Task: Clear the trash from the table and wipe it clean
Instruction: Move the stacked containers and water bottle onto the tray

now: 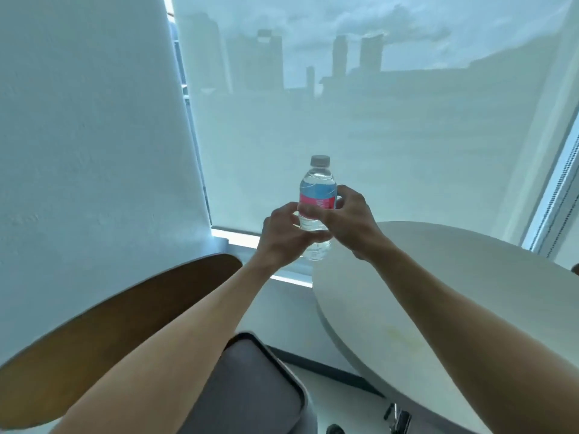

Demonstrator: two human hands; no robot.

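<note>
Here both hands hold the bottle (pixel 317 195) upright: left hand (pixel 279 238) curled round its lower body, right hand (pixel 351 219) pinching the label band. Cap above both grips; table (pixel 438 277) below right hand.

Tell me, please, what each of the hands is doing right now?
Left hand: gripping the water bottle.
Right hand: gripping the same bottle.

High-rise lounge, round table (pixel 438 277), skyline window (pixel 344 104)
</note>
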